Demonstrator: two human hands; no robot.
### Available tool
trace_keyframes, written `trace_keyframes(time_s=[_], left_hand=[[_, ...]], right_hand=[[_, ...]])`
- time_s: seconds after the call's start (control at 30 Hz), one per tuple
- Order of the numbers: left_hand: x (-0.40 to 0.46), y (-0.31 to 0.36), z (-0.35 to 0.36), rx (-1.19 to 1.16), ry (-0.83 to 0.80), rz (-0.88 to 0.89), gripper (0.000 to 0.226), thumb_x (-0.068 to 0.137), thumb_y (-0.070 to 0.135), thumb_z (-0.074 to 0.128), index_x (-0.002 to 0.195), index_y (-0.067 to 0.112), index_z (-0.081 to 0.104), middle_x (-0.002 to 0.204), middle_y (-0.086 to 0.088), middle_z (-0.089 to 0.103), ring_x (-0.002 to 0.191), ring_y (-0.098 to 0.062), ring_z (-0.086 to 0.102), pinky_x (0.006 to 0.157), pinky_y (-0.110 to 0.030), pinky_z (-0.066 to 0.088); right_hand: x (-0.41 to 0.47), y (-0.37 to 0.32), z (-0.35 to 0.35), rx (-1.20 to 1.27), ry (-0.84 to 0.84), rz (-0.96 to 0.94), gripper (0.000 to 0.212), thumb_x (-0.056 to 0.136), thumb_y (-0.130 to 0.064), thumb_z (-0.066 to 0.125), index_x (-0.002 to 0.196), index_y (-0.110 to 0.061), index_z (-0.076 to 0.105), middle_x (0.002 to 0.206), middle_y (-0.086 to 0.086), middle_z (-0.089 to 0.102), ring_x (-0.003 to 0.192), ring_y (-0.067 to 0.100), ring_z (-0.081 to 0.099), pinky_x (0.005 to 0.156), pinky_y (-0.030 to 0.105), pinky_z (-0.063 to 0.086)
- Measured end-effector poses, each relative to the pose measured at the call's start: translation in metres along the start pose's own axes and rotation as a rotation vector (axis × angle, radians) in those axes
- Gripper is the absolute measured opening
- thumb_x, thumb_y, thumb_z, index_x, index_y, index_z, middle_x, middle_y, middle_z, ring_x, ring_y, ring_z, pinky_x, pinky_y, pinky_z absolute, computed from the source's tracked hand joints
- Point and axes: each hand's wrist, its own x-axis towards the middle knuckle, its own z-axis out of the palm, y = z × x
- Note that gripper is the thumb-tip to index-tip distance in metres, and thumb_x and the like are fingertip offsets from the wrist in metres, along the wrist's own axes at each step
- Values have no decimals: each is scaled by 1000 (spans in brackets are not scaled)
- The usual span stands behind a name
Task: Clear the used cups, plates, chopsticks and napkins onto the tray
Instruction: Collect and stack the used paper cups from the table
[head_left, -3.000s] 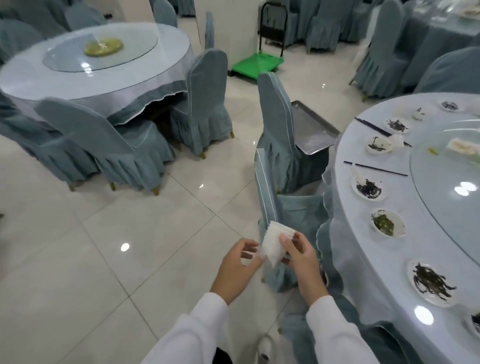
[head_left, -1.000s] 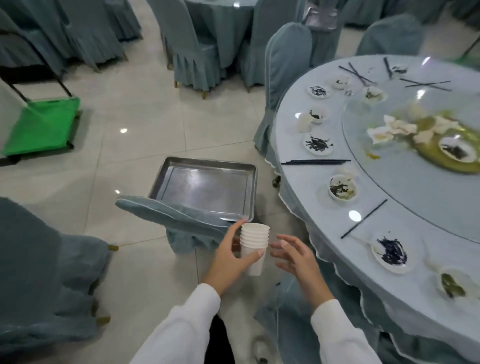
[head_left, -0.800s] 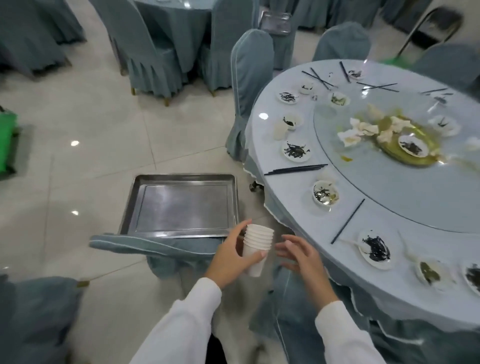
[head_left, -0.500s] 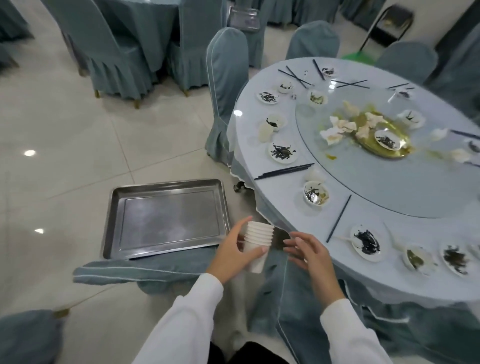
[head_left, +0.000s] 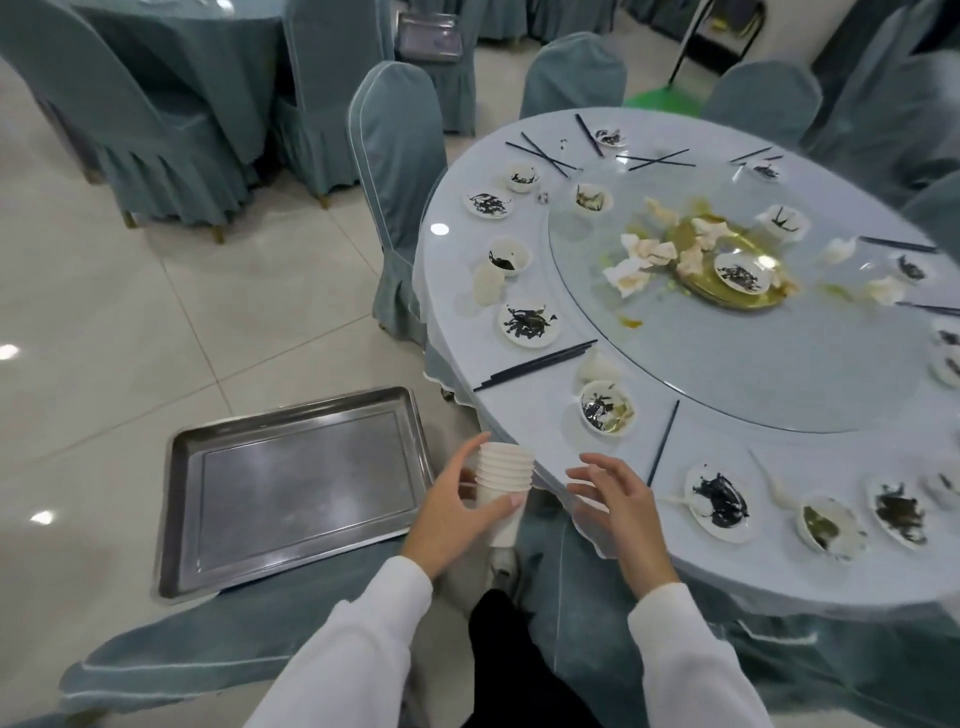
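Observation:
My left hand (head_left: 457, 512) grips a stack of white paper cups (head_left: 505, 483), held upright between the tray and the table edge. My right hand (head_left: 618, 506) hovers just right of the stack with fingers spread, holding nothing. The steel tray (head_left: 187, 525) lies on a covered chair seat to my left, with nothing in it. On the round table (head_left: 535, 415) stand several small white plates with dark scraps, such as the plate (head_left: 718, 501) by my right hand and a bowl (head_left: 607, 407). Dark chopsticks (head_left: 535, 365) lie near the edge. Crumpled napkins (head_left: 641, 260) sit on the glass turntable.
A covered chair (head_left: 400, 171) stands at the table's far left side, with more covered chairs and another table behind. The chair back (head_left: 208, 660) under the tray lies low in front of me. A green trolley (head_left: 660, 98) stands past the table.
I have turned from the floor and other tables toward the dirty table. The cup stack passed into my left hand alone and my right hand let go; the tray now lies close on my left.

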Motion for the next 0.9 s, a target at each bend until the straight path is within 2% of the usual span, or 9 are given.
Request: trace_keyframes(time_s=[0.1, 0.27, 0.37, 0.47, 0.57, 0.63, 0.7, 0.8, 0.9], left_hand=[[34, 8, 2, 20, -19, -13, 79, 78, 47, 89, 141, 61, 44, 127, 6, 68, 113, -16, 66, 103, -46, 56], [98, 34, 17, 36, -10, -50, 79, 78, 51, 87, 140, 67, 42, 125, 8, 66, 114, -14, 66, 103, -47, 56], [131, 44, 27, 46, -7, -71, 80, 76, 55, 87, 139, 69, 40, 124, 13, 65, 113, -11, 65, 99, -40, 57], [155, 51, 37, 57, -2, -97, 78, 78, 52, 87, 137, 70, 40, 126, 15, 63, 113, -8, 64, 93, -32, 57], [173, 54, 44, 43, 20, -122, 78, 77, 52, 87, 137, 71, 40, 127, 14, 63, 112, -9, 65, 93, -33, 59], [182, 55, 47, 25, 45, -159, 80, 75, 54, 87, 138, 69, 41, 127, 12, 63, 111, -11, 67, 96, -36, 60], [185, 54, 47, 12, 59, -184, 79, 77, 51, 88, 140, 67, 43, 126, 10, 64, 106, -6, 68, 93, -33, 60], [189, 51, 45, 11, 84, -216, 78, 82, 39, 89, 141, 62, 45, 124, 8, 66, 99, 3, 68, 81, -17, 58], [195, 48, 43, -20, 128, -251, 80, 83, 28, 89, 146, 53, 46, 122, 3, 68, 97, 1, 69, 76, -15, 58]], right_hand=[[37, -12, -6, -42, -3, -11, 18, 107, -19, 59, 118, -18, 72, 104, 4, 80, 96, 20, 77, 83, 32, 61], [118, -39, -23, -85, 25, -9, 16, 106, -17, 60, 114, -17, 74, 101, 4, 81, 99, 26, 76, 89, 39, 61], [164, -50, -34, -109, 35, -4, 14, 104, -15, 62, 111, -17, 74, 98, 4, 81, 99, 28, 76, 83, 36, 59], [204, -55, -45, -232, 32, -17, 13, 100, -21, 67, 106, -29, 75, 99, -4, 80, 101, 19, 75, 89, 40, 60], [237, -61, -51, -364, 29, -52, 13, 96, -26, 70, 103, -37, 74, 97, -14, 77, 100, 8, 72, 83, 29, 58], [259, -64, -51, -455, 12, -81, 14, 97, -26, 67, 106, -36, 71, 104, -16, 75, 103, 9, 70, 78, 21, 50], [277, -64, -49, -536, -14, -103, 17, 98, -23, 67, 113, -31, 70, 110, -13, 73, 108, 13, 68, 85, 24, 48], [302, -63, -45, -636, -81, -98, 31, 97, -20, 69, 128, -21, 68, 124, -2, 70, 117, 20, 62, 102, 36, 50], [323, -62, -41, -733, -149, -66, 43, 96, -19, 73, 138, -17, 64, 135, 3, 66, 128, 25, 59, 112, 45, 48]])
